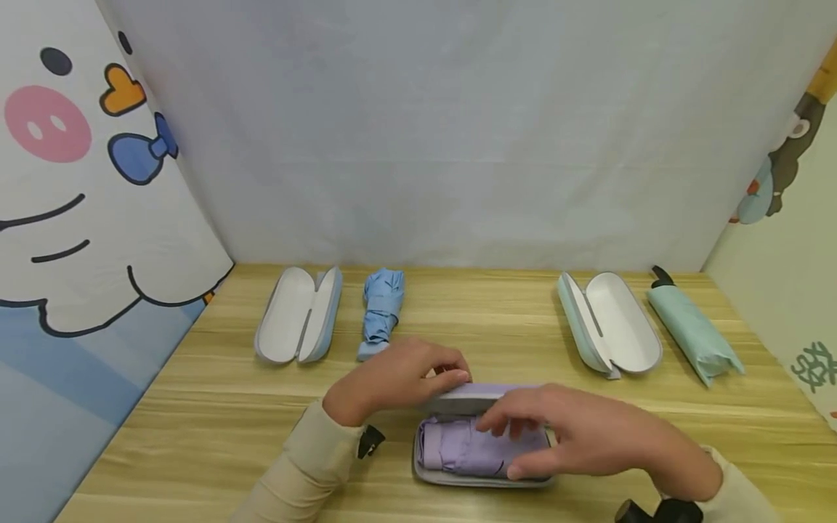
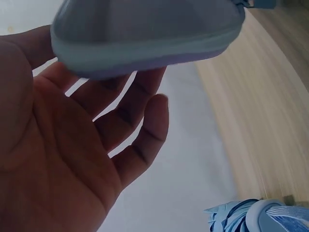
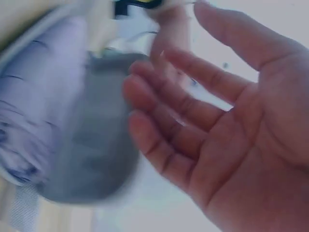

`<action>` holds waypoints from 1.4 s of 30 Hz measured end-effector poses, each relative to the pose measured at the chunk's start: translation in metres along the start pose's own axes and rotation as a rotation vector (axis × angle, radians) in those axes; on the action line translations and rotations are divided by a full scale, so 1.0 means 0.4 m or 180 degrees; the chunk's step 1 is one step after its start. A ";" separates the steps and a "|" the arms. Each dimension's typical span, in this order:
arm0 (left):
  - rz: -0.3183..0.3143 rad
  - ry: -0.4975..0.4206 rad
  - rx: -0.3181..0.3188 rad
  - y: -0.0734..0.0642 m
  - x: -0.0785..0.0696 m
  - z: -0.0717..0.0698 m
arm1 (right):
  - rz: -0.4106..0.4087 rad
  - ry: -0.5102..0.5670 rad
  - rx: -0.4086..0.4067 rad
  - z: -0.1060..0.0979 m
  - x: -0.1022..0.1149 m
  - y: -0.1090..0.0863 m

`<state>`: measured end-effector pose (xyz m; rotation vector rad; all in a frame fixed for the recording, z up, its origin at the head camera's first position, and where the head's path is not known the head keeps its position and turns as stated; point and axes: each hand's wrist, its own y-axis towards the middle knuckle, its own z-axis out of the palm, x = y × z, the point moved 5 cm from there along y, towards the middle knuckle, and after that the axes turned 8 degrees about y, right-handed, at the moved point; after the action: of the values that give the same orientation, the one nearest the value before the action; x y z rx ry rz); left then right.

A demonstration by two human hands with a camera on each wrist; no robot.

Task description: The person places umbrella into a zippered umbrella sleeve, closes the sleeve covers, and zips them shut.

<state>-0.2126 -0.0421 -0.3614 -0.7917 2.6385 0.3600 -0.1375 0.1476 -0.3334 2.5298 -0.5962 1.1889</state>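
A purple hard case [image 1: 482,481] lies at the front middle of the table, its lid [image 1: 503,389] raised part way. Inside rests a folded purple umbrella [image 1: 458,447]. My left hand [image 1: 405,378] holds the lid by its left end, thumb on the near side and fingers behind, as the left wrist view also shows. Over the umbrella's right part hovers my right hand [image 1: 582,432], its fingers spread and relaxed, gripping nothing. In the right wrist view the lid's grey inside [image 3: 99,135] stands beyond the umbrella, somewhat blurred.
At the back left are an open light-blue case [image 1: 281,319] with a white inside and a folded blue umbrella [image 1: 383,305]. An open pale-green case [image 1: 621,323] and a green umbrella [image 1: 693,330] lie at the back right. A white curtain [image 1: 458,145] hangs behind the table.
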 end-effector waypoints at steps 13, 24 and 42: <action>0.0206 -0.0534 0.0651 -0.007 -0.020 0.025 | 0.0875 -0.0141 -0.0795 -0.070 -0.112 -0.017; 0.0092 -0.0568 0.0844 0.002 -0.018 0.052 | 0.1001 0.0007 -0.0303 -0.007 -0.148 0.008; -0.0799 0.0521 0.1236 -0.021 0.000 0.086 | 0.1145 0.0046 -0.0151 0.024 -0.170 0.024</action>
<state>-0.1988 -0.0372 -0.3935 -1.0333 2.5879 -0.2872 -0.1748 0.1518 -0.3915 2.4377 -1.0974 1.2857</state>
